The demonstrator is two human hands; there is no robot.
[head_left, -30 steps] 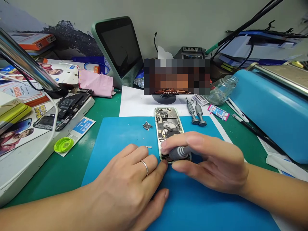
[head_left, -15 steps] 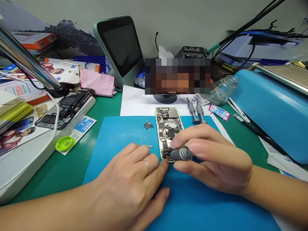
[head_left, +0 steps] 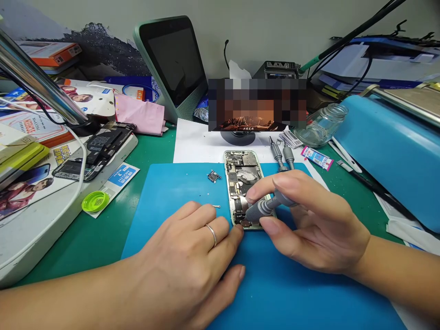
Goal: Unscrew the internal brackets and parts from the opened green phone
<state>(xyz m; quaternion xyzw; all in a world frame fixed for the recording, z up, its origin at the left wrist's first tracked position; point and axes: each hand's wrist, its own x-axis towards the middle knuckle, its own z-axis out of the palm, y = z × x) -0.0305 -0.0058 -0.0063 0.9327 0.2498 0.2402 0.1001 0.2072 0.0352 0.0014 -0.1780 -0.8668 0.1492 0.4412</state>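
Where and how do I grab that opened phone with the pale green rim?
Probably by the long edges of the phone, far half, coming from left and right. It lies flat, inner parts bare, so the thin rim looks safest; the left hand and grey ribbed screwdriver crowd the near end.

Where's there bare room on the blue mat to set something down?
Mostly bare: the blue mat between its left edge and the small black part, and its near stretch between left hand and right hand. Crowded: near end of the opened phone, with both hands and a gray screwdriver.
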